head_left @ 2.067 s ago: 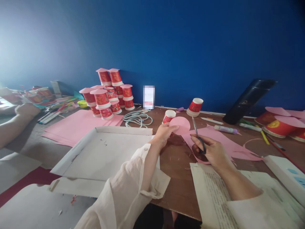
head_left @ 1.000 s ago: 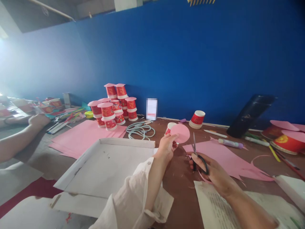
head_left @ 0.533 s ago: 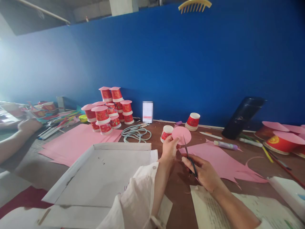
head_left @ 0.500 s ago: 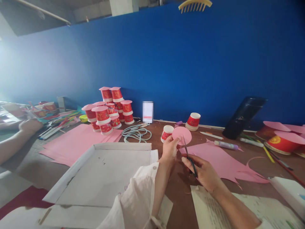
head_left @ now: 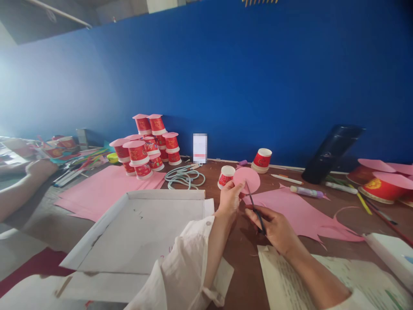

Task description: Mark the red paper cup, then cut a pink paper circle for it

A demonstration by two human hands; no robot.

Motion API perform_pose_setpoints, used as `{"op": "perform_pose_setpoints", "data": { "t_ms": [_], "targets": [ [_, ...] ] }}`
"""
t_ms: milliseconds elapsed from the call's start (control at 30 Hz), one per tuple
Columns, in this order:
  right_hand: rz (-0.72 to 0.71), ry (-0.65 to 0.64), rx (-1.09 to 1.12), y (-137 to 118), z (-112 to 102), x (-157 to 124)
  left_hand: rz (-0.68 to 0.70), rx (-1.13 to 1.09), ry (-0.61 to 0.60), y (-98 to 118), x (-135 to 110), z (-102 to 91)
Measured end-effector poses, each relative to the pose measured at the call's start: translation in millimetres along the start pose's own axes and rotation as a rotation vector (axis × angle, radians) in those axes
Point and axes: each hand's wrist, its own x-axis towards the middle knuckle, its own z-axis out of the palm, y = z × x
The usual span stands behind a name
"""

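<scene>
My left hand (head_left: 229,197) pinches a pink paper circle (head_left: 250,177) by its lower left edge. Closed round the handles of dark scissors (head_left: 258,219) is my right hand (head_left: 274,226). The scissor blades point up and lie against the lower part of the circle; whether they are cutting it I cannot tell. Just behind my left hand a red and white paper cup (head_left: 226,175) stands on the brown table. Farther back is a second red cup (head_left: 262,159), upside down in the stack there. A cut pink sheet (head_left: 290,211) lies beside my right hand.
Left of me are a shallow white box (head_left: 155,232), pink sheets (head_left: 93,191), a coiled cable (head_left: 185,177) and stacked red cups (head_left: 137,150) with pink discs. A leaning black bottle (head_left: 332,153) stands right. Another person's hand (head_left: 41,168) is far left.
The view has tilted slightly, so most things sit a little higher in the picture. My hands keep the circle and scissors in nearly the same place.
</scene>
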Motion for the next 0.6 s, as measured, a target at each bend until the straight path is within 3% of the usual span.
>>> {"op": "perform_pose_setpoints", "data": {
  "t_ms": [100, 600],
  "targets": [
    [0.056, -0.082, 0.051, 1.3, -0.1, 0.4, -0.005, 0.013, -0.003, -0.3, 0.4, -0.9],
    [0.039, -0.060, 0.078, 4.4, 1.3, -0.1, -0.029, 0.059, 0.034, -6.7, 8.3, -4.0]
  ]
}}
